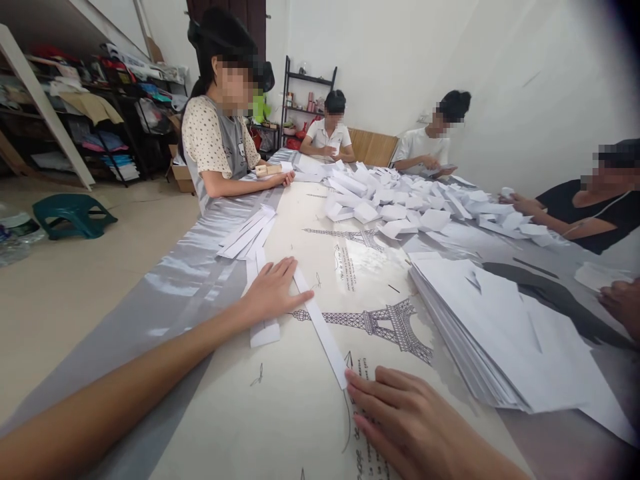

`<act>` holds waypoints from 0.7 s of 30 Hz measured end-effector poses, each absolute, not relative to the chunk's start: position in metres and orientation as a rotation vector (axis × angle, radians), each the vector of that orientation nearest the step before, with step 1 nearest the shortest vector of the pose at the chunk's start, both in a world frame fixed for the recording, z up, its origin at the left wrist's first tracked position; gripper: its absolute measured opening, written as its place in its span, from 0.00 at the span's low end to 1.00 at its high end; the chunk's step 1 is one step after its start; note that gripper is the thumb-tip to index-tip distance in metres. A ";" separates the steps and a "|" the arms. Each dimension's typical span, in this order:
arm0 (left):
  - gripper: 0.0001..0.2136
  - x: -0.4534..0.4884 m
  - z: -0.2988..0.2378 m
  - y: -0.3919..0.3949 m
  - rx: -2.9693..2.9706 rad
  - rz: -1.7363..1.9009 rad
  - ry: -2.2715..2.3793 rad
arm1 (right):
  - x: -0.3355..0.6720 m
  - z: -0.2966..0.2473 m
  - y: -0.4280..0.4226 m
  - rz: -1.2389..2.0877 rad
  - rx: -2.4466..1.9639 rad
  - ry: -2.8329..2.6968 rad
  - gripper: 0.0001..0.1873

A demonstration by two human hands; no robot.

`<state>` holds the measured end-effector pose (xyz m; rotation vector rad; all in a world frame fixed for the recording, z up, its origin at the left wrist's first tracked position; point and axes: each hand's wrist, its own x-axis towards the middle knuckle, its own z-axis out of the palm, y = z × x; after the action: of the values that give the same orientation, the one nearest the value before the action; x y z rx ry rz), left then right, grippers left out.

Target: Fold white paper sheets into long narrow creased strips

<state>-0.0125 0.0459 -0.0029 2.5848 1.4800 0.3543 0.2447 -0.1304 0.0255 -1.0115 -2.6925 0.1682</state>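
Observation:
A narrow folded strip of white paper lies slantwise on the printed tablecloth. My left hand rests flat over its far end, fingers stretched and thumb out. At the near end, the fingertips of my right hand touch the strip's right corner; its thumb is held apart from them, lower down. Partly covered by my left hand is another folded paper piece. Just beyond that hand, several folded paper strips lie fanned in a loose pile.
To the right stands a thick stack of white sheets. A large heap of folded paper pieces spreads across the far table. Several people sit around it, one close at the left holding paper. A green stool stands on the floor.

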 end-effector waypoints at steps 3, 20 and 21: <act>0.37 -0.015 -0.003 0.052 2.581 0.345 1.513 | 0.244 0.026 -0.129 0.171 -0.998 -2.696 0.13; 0.33 -0.020 -0.015 0.054 2.446 0.624 1.406 | 0.193 0.006 0.006 0.299 -1.311 -2.277 0.10; 0.33 -0.022 -0.015 0.055 2.404 0.698 1.368 | 0.189 0.002 0.008 0.300 -1.329 -2.248 0.09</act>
<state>-0.0221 0.0548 -0.0150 2.4043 1.3684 0.6975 0.1894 0.0080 0.0025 -1.3293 -2.2480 0.2996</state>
